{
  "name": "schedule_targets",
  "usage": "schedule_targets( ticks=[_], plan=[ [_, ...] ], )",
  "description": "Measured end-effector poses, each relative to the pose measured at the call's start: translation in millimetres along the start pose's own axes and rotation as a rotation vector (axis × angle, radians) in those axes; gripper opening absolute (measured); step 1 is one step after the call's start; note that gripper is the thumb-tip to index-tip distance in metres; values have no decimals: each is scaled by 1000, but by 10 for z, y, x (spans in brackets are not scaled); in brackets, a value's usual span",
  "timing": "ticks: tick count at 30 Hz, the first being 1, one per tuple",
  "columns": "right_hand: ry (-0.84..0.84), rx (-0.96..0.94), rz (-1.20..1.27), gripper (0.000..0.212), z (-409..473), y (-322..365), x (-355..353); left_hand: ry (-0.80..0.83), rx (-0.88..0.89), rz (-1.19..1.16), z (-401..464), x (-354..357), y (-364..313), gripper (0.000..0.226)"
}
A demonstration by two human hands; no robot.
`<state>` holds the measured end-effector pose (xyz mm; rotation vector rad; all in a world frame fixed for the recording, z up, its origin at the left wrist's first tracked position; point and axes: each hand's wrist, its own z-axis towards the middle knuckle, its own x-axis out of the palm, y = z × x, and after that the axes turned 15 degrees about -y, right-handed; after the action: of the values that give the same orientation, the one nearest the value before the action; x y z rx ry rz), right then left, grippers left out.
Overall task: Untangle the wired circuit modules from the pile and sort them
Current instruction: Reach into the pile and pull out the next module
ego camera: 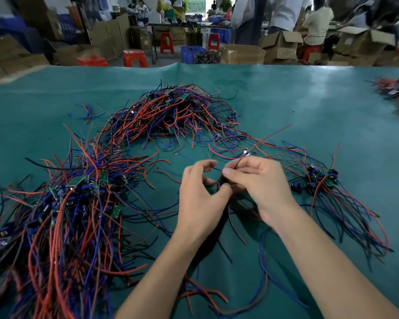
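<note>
The person's left hand (202, 192) and right hand (260, 183) meet over the middle of the green table mat (309, 107). Both hands pinch one small dark circuit module (224, 181) between them, with fingers and thumbs curled round it. The right hand's fingers also pinch a thin blue wire (217, 169) that runs across to the left hand. Thin wires hang from the module down onto the mat.

The big tangled pile (171, 113) of red, blue and black wires sits farther back, well apart from the hands. A second heap (62, 208) with small green boards lies on the left, and its long bendy wires run off the near left edge. A neat small bunch of modules (318, 178) lies just beside the right hand, with wires fanning toward the near right.

The mat is smooth and a bit shiny, with bare green room on the far right and between the arms. Its far edge is wavy. Red plastic stools (135, 57) and brown cardboard boxes (280, 46) stand beyond it.
</note>
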<state>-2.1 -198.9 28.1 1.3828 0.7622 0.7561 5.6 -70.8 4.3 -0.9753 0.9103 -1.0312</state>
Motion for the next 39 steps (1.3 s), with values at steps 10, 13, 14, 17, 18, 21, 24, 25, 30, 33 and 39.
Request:
schedule_targets(
  ticks=[10, 13, 14, 17, 18, 21, 24, 25, 30, 33, 39],
  plan=[
    [41, 241, 350, 5, 65, 133, -111, 135, -45, -117, -12, 31, 8, 14],
    [125, 287, 338, 3, 51, 129, -80, 123, -56, -140, 4, 14, -4, 12],
    [140, 298, 330, 5, 50, 131, -78, 117, -66, -151, 10, 12, -2, 10],
    [191, 310, 349, 14, 60, 136, -100, 106, -39, -127, 17, 14, 14, 6],
    [220, 305, 351, 20, 61, 142, -113, 104, -36, -123, 18, 15, 15, 6],
    [286, 294, 321, 30, 67, 141, -130, 119, -44, -114, 23, 16, 14, 8],
    [304, 281, 294, 29, 72, 132, -134, 145, -37, -108, 16, 22, 4, 15],
    [308, 269, 284, 27, 76, 130, -141, 143, -40, -101, 14, 22, -5, 18],
    [307, 218, 274, 14, 86, 127, -169, 123, -86, -74, 12, 6, -53, 24],
    [200, 226, 334, 11, 102, 122, -166, 149, -81, -73, -10, -13, -103, 23],
    [138, 252, 334, 5, 127, 93, -170, 192, -15, -58, -27, -21, -100, 26]
  ],
)
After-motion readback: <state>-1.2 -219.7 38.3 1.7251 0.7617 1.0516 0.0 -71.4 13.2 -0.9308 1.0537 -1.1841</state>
